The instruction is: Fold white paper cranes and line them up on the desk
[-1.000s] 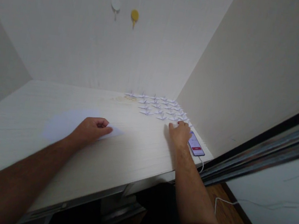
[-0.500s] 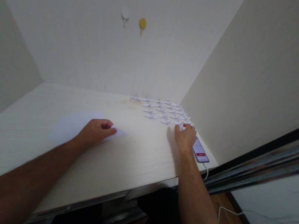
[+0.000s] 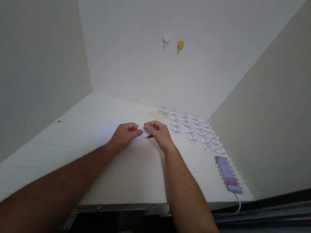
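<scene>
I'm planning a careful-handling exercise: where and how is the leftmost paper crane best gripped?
The leftmost paper crane is probably best pinched at its middle, coming from the near left: its thin points spread sideways, the back wall rises behind, and another crane sits to its right.

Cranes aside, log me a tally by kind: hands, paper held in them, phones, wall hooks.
Hands: 2 (left hand, right hand)
Held paper: 1
Phone: 1
Wall hooks: 2 (white hook, yellow hook)
Total: 6
</scene>
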The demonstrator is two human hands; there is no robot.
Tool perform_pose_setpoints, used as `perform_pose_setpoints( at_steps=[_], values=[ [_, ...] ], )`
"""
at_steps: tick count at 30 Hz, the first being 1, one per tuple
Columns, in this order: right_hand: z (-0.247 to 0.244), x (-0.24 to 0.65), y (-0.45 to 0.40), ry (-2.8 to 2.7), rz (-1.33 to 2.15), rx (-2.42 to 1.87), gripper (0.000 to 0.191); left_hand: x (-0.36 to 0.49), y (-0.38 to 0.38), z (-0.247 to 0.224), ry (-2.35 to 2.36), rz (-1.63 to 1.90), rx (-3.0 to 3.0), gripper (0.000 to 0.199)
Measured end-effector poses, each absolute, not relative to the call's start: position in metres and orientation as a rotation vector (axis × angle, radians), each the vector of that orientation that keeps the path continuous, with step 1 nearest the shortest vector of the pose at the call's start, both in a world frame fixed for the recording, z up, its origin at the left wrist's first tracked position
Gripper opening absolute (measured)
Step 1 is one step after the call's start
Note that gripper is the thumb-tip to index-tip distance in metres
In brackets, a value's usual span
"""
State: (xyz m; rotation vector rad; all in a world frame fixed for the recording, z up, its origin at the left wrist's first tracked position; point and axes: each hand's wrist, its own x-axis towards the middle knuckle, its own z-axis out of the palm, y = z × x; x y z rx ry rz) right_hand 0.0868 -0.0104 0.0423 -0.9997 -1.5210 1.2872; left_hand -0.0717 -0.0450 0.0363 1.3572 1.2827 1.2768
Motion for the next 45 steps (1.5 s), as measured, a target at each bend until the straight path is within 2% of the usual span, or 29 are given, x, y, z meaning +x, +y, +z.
perform_pose_setpoints(
  at_steps=[6,13,19,24,28,39,45],
  values=[
    [0.019,0.082,-0.008,-1.577,1.274,-1.067,0.030,-0.077,-0.036,0.031,1.272,1.318,1.338,0.024],
    [0.018,0.073,-0.005,-1.544,1.242,-1.116,0.021,-0.083,-0.031,0.026,1.397,1.323,1.392,0.025],
    [0.017,0.072,-0.003,-1.497,1.231,-1.116,0.018,-0.082,-0.031,0.024,1.393,1.368,1.327,0.018],
    [0.012,0.072,-0.003,-1.509,1.391,-1.031,0.022,-0.082,-0.032,0.023,1.386,1.436,1.259,0.019],
    [0.009,0.071,-0.005,-1.567,1.374,-1.122,0.027,-0.082,-0.033,0.023,1.376,1.487,1.217,0.019],
    [0.009,0.069,-0.005,-1.468,1.404,-0.950,0.025,-0.076,-0.030,0.020,1.131,1.524,0.916,0.018],
    [0.009,0.070,-0.004,-1.443,1.373,-0.989,0.021,-0.076,-0.029,0.021,1.124,1.477,0.925,0.021]
  ],
)
